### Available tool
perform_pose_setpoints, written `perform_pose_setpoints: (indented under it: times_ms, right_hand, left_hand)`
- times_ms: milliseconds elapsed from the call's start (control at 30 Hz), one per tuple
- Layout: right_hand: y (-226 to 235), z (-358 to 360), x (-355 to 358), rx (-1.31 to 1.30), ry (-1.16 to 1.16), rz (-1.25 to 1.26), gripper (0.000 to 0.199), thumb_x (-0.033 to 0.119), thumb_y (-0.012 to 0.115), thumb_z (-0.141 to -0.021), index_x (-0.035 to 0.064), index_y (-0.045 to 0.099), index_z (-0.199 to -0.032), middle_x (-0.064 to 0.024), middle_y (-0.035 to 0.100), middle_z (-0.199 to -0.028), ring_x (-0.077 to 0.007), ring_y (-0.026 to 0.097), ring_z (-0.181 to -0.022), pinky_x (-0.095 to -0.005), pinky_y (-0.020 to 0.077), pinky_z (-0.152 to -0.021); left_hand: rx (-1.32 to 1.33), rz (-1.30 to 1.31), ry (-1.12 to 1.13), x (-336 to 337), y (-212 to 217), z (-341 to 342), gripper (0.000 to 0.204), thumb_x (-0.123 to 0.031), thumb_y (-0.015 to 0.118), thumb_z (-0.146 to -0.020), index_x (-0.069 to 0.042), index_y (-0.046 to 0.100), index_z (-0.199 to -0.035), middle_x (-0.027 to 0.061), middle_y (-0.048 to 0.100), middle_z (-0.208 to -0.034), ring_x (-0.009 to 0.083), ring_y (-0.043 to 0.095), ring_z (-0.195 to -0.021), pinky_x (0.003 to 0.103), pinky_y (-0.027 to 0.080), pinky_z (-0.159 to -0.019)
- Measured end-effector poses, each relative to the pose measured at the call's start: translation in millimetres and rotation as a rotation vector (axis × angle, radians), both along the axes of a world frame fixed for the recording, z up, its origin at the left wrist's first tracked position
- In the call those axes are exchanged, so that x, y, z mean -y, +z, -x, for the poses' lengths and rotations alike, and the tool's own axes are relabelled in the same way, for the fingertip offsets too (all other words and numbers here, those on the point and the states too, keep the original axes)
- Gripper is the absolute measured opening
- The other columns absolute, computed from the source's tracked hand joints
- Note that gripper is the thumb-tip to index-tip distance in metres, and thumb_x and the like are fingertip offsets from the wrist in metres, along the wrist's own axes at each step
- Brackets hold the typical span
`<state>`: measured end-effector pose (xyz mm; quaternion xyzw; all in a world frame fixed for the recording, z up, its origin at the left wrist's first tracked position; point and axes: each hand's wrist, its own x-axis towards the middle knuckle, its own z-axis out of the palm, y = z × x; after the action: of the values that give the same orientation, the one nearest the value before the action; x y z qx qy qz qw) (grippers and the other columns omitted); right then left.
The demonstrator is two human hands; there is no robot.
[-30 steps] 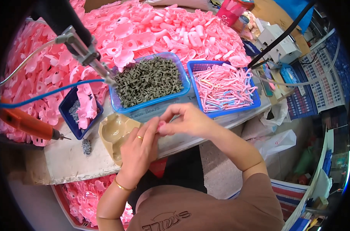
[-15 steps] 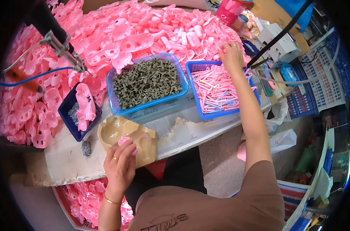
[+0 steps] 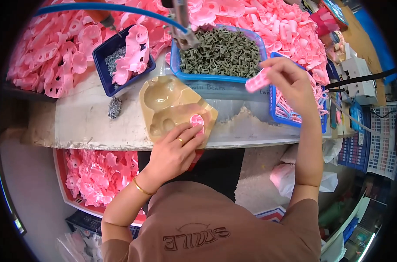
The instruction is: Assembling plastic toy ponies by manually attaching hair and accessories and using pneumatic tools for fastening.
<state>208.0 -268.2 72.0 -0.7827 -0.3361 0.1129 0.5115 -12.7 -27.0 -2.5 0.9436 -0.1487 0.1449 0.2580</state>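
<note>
Pinching a long pink plastic piece [image 3: 258,80] between thumb and fingers, the right hand [image 3: 290,82] hangs in the head view by the near right corner of a blue tub [image 3: 216,78] full of grey-green plastic parts [image 3: 220,54]. The left hand [image 3: 174,150], its fingers bent, grips a small round pink cup [image 3: 197,120] over the right side of a tan block [image 3: 177,108] with rounded hollows, which lies at the near edge of the desk [image 3: 87,131]. Right of the tub, a blue basket [image 3: 299,124] carries pink and blue sticks [image 3: 290,108]. To the left, a navy tray [image 3: 101,74] holds grey screws [image 3: 113,59] and a pink shell [image 3: 134,52]; a screw clump [image 3: 114,108] lies just beside it. Pink shells [image 3: 45,56] heap up behind.
</note>
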Motion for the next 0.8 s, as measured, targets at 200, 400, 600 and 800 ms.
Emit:
perform_pose_setpoints:
  times_ms: [200,400,600,800]
  right_hand:
    - [-3,58,-57,-0.194,0.168,0.113,0.017,0.008,0.073,-0.088,-0.0016,0.065,-0.098,-0.0075,0.067,-0.105,-0.0113,0.066,-0.089,-0.027,0.0536,-0.078]
    - [-31,73,-90,-0.322,0.197,0.152,0.025,0.012,0.076,-0.086,-0.0023,0.068,-0.105,-0.0057,0.07,-0.088,-0.0109,0.067,-0.081,-0.0267,0.0549,-0.072]
    - [-45,79,-122,-0.095,0.239,0.182,0.025,0.019,0.077,-0.084,0.0028,0.071,-0.102,-0.0061,0.068,-0.084,-0.0121,0.066,-0.073,-0.0283,0.0531,-0.067]
    - [-55,88,-145,0.29,0.303,0.254,0.025,0.027,0.077,-0.082,0.0066,0.072,-0.095,-0.009,0.066,-0.088,-0.027,0.067,-0.079,-0.0368,0.0532,-0.072]
  left_hand:
    - [0.059,-0.024,0.044,-2,-7,8,0.036,-0.005,0.07,-0.078,-0.009,0.068,-0.114,0.0068,0.068,-0.121,0.0285,0.061,-0.118,0.039,0.051,-0.094]
    - [0.066,0.005,0.049,-1,-4,9,0.032,-0.006,0.071,-0.08,-0.008,0.068,-0.112,0.0069,0.067,-0.121,0.0276,0.061,-0.117,0.039,0.052,-0.092]
    - [0.205,0.087,0.076,-27,-1,36,0.03,-0.002,0.075,-0.076,-0.006,0.068,-0.105,0.0069,0.069,-0.096,0.0258,0.067,-0.09,0.036,0.055,-0.074]
    - [0.218,0.124,0.219,-47,0,48,0.025,0.003,0.073,-0.076,-0.004,0.067,-0.099,0.0077,0.068,-0.087,0.0264,0.066,-0.08,0.036,0.055,-0.07]
